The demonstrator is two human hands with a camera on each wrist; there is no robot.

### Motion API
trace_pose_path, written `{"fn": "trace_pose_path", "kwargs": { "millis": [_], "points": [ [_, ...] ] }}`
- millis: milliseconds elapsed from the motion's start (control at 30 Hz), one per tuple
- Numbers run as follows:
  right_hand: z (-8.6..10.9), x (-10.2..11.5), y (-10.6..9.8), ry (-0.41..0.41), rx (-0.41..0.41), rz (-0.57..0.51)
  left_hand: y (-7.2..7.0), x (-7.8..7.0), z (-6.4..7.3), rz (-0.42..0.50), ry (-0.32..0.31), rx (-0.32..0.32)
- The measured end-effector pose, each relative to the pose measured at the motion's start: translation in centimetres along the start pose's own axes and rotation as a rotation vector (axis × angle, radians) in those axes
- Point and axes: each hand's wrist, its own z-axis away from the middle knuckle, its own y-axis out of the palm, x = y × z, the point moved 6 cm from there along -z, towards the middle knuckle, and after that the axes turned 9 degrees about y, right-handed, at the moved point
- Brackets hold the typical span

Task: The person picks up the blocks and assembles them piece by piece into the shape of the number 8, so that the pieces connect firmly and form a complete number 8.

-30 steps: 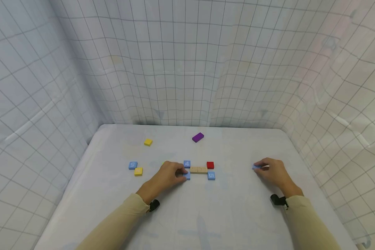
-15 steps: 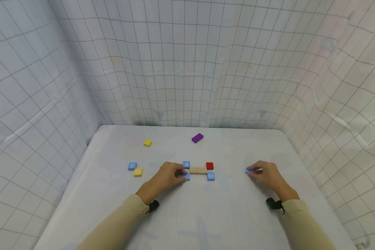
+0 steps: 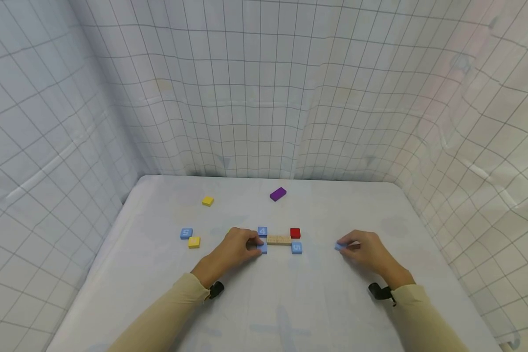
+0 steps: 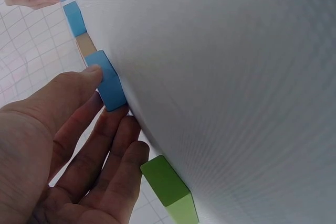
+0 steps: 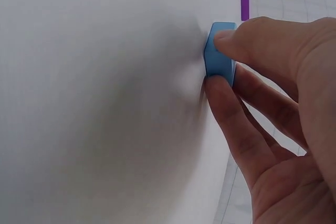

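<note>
Head view: from person's head, well back, facing forward and down over tabletop (image 3: 319, 303), grid-patterned cloth (image 3: 268, 112) beyond. Left wrist view: low, very near left hand (image 3: 234, 247), tipped sideways, facing past it toward right hand (image 3: 366, 248). Right wrist view: likewise near and tipped, facing right hand's fingertips. All three share right hand; head and right wrist views also share purple block (image 3: 278, 194).

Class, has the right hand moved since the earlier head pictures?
Yes. The right hand has moved left and slightly down the picture, judged against the red block.
</note>
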Motion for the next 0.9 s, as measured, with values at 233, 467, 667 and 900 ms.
{"fn": "trace_pose_path", "kwargs": {
  "millis": [233, 467, 667, 900],
  "points": [
    [0.2, 1.1, 1.1, -0.065, 0.042, -0.015, -0.4, -1.0, 0.0, -0.013, -0.08, 0.031],
    [0.1, 1.9, 2.2, -0.043, 0.108, 0.04, -0.4, -0.6, 0.0, -0.003, -0.034, 0.018],
    [0.1, 2.5, 2.9, -0.031, 0.137, 0.041, 0.3, 0.6, -0.1, -0.001, -0.014, 0.017],
    [0.3, 3.1, 3.8, -0.034, 0.155, 0.032, 1.2, 2.1, -0.3, -0.006, 0.011, -0.011]
  ]
}}
